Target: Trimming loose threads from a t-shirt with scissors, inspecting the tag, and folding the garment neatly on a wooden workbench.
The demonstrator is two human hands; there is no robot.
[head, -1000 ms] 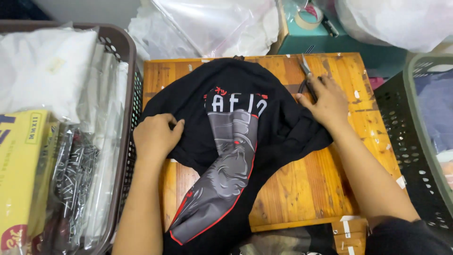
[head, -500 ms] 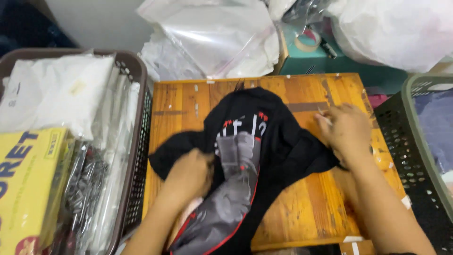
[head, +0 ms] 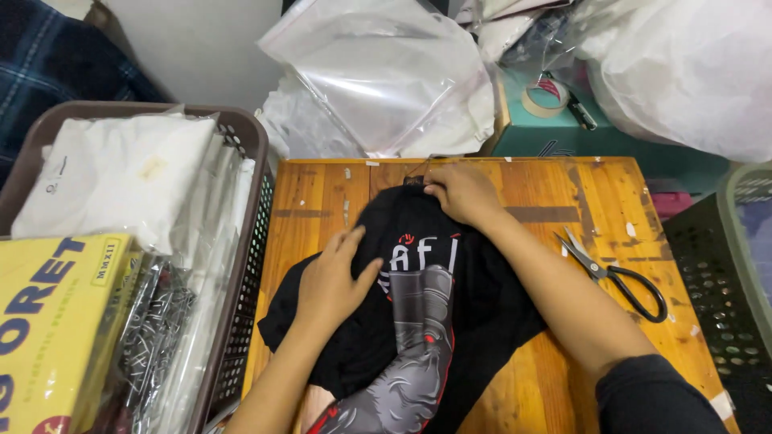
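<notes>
Head view, only one. Black T-shirt (head: 482,321) lies crumpled mid-frame on the wooden counter (head: 611,201), grey and red print facing up, running from centre down to the lower edge.

Left hand (head: 334,281), centre-left: flat, fingers spread loosely, palm pressing down on the shirt's left part. Not gripping, just pinning the fabric.

Right hand (head: 462,193), upper centre: fingers curled, pinching the shirt's top edge near the counter's far side. Looks closed on the fabric; exact pinch point is hidden under the fingers. Dark sleeve shows at lower right.

Scissors (head: 615,275), black handles, lie on the counter right of the right forearm, blades slightly apart, clear of the shirt.

Left of frame: brown perforated basket (head: 249,265) hard against the counter's left edge, holding bagged white garments (head: 121,177) and clear plastic bags. Yellow box (head: 56,321) at lower left, in front of the basket contents.

Top centre: clear plastic bag (head: 386,72) beyond the counter's far edge. Upper right: tape roll (head: 544,100) and a dark marker (head: 581,114) on a teal box (head: 579,141), big translucent bag (head: 683,72) beside them.

Right edge: dark perforated basket (head: 716,273) just beside the counter.
</notes>
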